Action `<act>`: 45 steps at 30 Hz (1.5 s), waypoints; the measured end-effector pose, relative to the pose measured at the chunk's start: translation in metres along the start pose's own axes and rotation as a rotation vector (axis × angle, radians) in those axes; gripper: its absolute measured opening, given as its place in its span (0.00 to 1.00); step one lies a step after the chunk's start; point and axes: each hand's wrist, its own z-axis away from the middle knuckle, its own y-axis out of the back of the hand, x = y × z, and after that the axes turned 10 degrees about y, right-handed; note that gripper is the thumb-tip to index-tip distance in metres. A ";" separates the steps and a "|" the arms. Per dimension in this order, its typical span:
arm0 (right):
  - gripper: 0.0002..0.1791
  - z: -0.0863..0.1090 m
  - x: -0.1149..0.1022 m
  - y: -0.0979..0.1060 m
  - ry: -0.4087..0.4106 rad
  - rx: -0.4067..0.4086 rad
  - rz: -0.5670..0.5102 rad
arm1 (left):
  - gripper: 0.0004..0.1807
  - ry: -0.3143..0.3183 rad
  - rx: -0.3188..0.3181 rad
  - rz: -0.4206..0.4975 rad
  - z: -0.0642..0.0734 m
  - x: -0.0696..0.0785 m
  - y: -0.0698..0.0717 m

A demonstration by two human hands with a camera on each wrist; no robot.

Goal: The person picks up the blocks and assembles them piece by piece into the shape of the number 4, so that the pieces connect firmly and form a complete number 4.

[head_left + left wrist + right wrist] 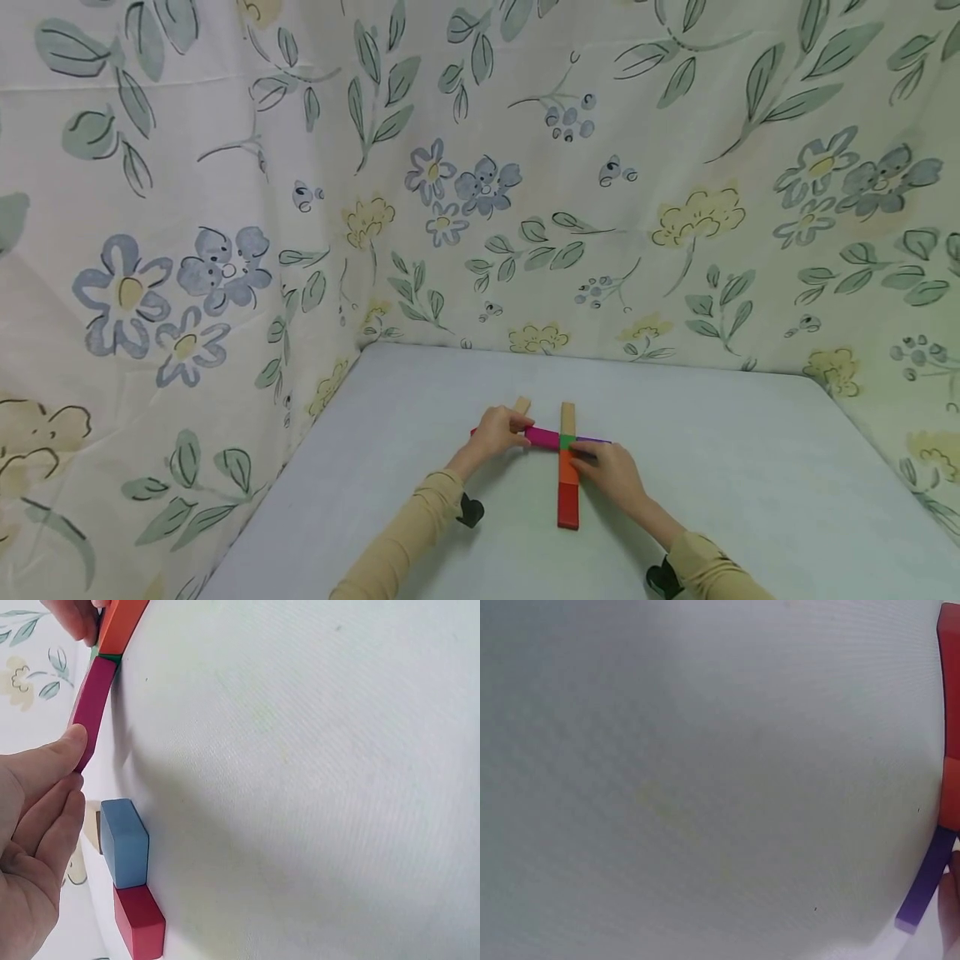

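Note:
My left hand [498,433] pinches the outer end of a magenta block [94,705] between thumb and fingers. Its other end meets a small green block [567,442] at the centre of a cross-shaped layout. An orange block [568,472] and then a red block [567,507] run from the green one toward me. Opposite them lies a plain wooden block [568,417], and a purple block [927,881] extends to the right. My right hand [611,473] has its fingertips at the green and orange blocks, overlapping the purple one; I cannot tell whether it grips any.
Left of the magenta block, a blue block [126,844] and a crimson block [140,922] touch end to end. Another plain wooden block [522,405] shows behind my left hand. The white tabletop [360,467] meets floral curtains [480,275] at the back and left.

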 end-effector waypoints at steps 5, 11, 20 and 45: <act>0.13 0.000 0.000 -0.001 -0.031 -0.018 -0.002 | 0.18 0.012 -0.008 -0.003 -0.002 0.001 -0.002; 0.13 0.000 0.001 -0.001 -0.045 -0.026 -0.017 | 0.18 -0.005 -0.021 -0.103 -0.003 0.003 -0.002; 0.13 0.001 0.001 -0.001 -0.039 -0.024 -0.028 | 0.19 -0.017 -0.044 -0.225 -0.003 0.005 -0.001; 0.13 0.001 0.001 0.000 -0.042 -0.039 -0.015 | 0.20 -0.075 -0.002 -0.190 0.004 0.015 0.002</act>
